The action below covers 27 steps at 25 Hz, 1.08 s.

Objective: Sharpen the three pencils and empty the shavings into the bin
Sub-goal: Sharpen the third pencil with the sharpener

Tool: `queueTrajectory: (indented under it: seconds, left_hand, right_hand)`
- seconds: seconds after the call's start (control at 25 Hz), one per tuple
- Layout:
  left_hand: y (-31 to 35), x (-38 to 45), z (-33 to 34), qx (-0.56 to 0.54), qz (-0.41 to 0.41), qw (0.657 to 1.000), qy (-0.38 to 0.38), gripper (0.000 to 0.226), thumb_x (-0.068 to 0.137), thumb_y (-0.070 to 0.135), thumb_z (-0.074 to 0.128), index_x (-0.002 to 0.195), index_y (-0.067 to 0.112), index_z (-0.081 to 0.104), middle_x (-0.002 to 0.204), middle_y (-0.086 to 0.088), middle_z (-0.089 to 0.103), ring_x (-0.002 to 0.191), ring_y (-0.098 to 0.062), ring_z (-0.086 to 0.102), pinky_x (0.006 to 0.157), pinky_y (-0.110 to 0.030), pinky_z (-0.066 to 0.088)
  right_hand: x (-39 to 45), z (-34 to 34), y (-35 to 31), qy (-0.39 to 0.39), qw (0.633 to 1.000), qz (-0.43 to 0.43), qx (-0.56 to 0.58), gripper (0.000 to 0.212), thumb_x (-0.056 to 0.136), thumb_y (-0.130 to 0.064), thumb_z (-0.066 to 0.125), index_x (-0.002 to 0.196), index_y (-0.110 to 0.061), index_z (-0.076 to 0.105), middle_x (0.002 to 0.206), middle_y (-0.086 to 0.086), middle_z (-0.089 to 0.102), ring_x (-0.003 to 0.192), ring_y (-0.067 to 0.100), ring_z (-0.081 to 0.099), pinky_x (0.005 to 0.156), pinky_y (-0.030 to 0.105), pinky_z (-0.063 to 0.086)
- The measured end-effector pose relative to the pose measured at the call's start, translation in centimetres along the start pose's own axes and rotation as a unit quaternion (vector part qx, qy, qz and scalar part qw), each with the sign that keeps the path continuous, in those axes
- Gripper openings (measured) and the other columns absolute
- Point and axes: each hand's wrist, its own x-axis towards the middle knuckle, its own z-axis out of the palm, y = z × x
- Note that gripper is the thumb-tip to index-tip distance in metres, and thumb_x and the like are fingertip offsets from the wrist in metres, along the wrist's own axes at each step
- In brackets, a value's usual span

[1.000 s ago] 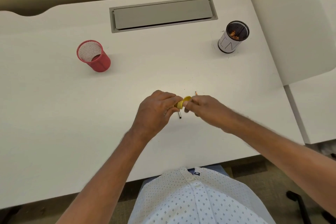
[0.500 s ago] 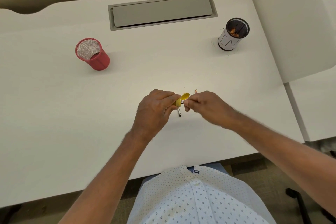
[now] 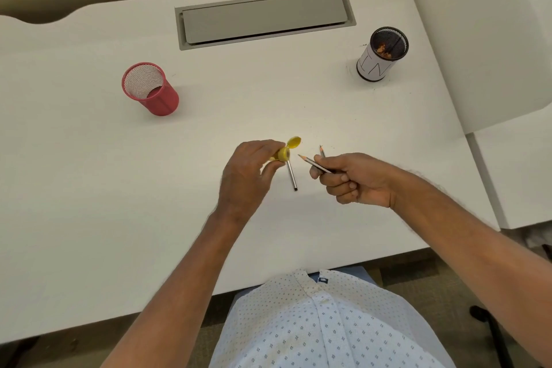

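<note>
Pulled apart now, the hands no longer meet at the sharpener: the right hand [image 3: 357,179] has drawn back, fingers curled round a sharpened pencil [image 3: 313,163] whose point faces the left hand [image 3: 248,176]. That hand pinches the yellow sharpener [image 3: 283,154] above the table [image 3: 89,188], its lid [image 3: 294,142] flipped open, probably for tipping shavings into the labelled bin [image 3: 375,67] far right. One pencil [image 3: 291,178] lies just below the sharpener; another tip [image 3: 321,150] shows behind the right hand, its shaft hidden. A red mesh cup [image 3: 155,95] stands left.
</note>
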Motion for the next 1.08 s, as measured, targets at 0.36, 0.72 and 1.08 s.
queueTrajectory:
  seconds: [0.36,0.72,1.08]
  left_hand:
    - [-0.2,0.0,0.6,-0.136,-0.128,0.982,-0.005,0.031,0.087,0.021,0.08,0.117,0.026,0.074,0.11,0.018,0.072,0.1,-0.004,0.066,0.089,-0.02,0.051]
    - [-0.7,-0.8,0.8,-0.127,-0.135,0.982,-0.024,0.032,0.087,0.025,0.08,0.118,0.024,0.074,0.111,0.012,0.074,0.1,-0.007,0.065,0.086,-0.016,0.049]
    - [-1.3,-1.1,0.6,-0.121,-0.132,0.984,-0.022,0.033,0.086,0.024,0.08,0.118,0.022,0.074,0.11,0.011,0.074,0.098,-0.006,0.066,0.087,-0.014,0.049]
  right_hand:
    - [3.6,0.0,5.0,0.337,0.87,-0.166,-0.32,0.017,0.1,-0.022,0.047,0.107,-0.024,0.061,0.101,-0.007,0.068,0.077,0.018,0.068,0.071,0.034,0.049]
    - [8.3,-0.6,5.3,0.447,0.755,-0.162,-0.452,0.024,0.098,-0.025,0.061,0.121,-0.017,0.06,0.11,0.001,0.07,0.1,0.028,0.067,0.08,0.038,0.05]
    - [9.4,-0.8,5.6,0.439,0.744,-0.162,-0.477,0.012,0.097,-0.021,0.063,0.1,-0.011,0.058,0.099,0.008,0.067,0.091,0.032,0.064,0.076,0.038,0.047]
